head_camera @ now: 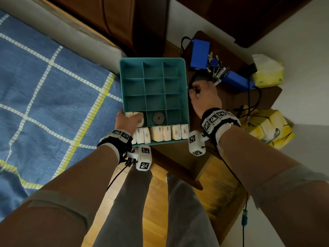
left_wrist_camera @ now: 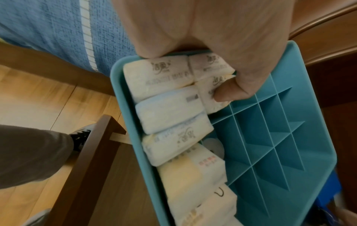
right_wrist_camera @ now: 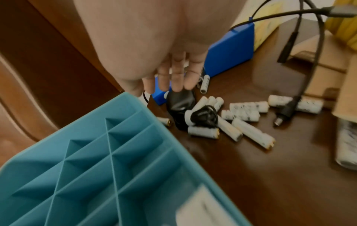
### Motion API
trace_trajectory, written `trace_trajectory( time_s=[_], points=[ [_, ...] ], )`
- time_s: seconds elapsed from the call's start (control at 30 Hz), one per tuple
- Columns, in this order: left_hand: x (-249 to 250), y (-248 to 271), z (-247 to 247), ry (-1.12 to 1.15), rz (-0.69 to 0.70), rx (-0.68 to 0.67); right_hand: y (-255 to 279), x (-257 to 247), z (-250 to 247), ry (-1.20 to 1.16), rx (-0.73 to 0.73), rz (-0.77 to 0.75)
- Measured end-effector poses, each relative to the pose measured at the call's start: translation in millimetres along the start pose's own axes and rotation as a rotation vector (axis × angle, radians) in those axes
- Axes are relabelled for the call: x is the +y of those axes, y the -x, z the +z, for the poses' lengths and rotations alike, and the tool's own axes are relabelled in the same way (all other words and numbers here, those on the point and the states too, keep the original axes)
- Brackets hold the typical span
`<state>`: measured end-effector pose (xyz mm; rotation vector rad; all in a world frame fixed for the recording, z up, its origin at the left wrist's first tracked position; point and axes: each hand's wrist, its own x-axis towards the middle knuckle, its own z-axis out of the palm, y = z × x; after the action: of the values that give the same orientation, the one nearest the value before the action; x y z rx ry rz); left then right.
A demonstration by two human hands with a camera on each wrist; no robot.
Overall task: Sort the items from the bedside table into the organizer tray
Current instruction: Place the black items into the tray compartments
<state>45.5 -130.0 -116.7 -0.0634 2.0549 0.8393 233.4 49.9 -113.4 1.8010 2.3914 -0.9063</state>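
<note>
1. Head view: task partly done. The teal organizer tray point(head_camera: 153, 65) sits on the dark wood bedside table point(head_camera: 229, 56), near-left of the clutter. Its near long slot holds a row of white tissue packs point(head_camera: 166, 132); the near-left cell has more packs, and the cell to its right holds a dark disc point(head_camera: 158, 118). The other cells look empty. Still out on the table: two blue blocks point(head_camera: 199, 54), keys point(head_camera: 216, 68), cables and yellow tissue packs point(head_camera: 267, 73) on the far right.
2. Head view, hands: my left hand point(head_camera: 129, 122) grips the tray's near-left corner, thumb over a pack. My right hand point(head_camera: 203, 97) is curled down on a black item just right of the tray; I cannot tell from here if it is gripped.
3. Left wrist view: thumb point(left_wrist_camera: 228, 91) presses a tissue pack inside the tray while the rest of the hand wraps the rim. Packs fill the long slot; grid cells beyond are bare.
4. Right wrist view: fingers point(right_wrist_camera: 176, 76) are straight and slightly apart, tips touching a black pouch point(right_wrist_camera: 180, 107), not clamped. A coiled black cable point(right_wrist_camera: 203, 116) and many loose white batteries point(right_wrist_camera: 243, 111) lie just beside it, all still unsorted. Most sorting remains, I judge.
</note>
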Motion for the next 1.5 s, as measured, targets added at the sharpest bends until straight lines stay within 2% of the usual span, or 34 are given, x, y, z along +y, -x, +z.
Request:
trace_trajectory(
  time_s=[0.27, 0.53, 0.73, 0.93, 1.1, 1.4, 1.5],
  points=[
    [13, -12, 5, -0.013, -0.055, 0.039, -66, 10, -29, 0.131, -0.113, 0.341],
    [12, -18, 10, -0.002, -0.045, 0.043, -96, 27, -27, 0.250, -0.263, 0.377],
    [13, -16, 15, -0.004, -0.039, 0.029, -84, 27, -18, 0.273, -0.136, 0.351],
    [14, -15, 14, 0.000, -0.027, 0.020, -86, 20, -21, 0.310, -0.123, 0.374],
    [12, -17, 14, 0.007, -0.026, 0.015, -84, 21, -14, 0.238, -0.091, 0.359],
    [9, -16, 13, -0.004, -0.052, 0.018, -44, 24, -15, 0.079, 0.207, 0.210],
    [10, -15, 14, -0.026, -0.053, 0.022, -25, 22, -17, -0.068, 0.308, 0.131]
  ],
)
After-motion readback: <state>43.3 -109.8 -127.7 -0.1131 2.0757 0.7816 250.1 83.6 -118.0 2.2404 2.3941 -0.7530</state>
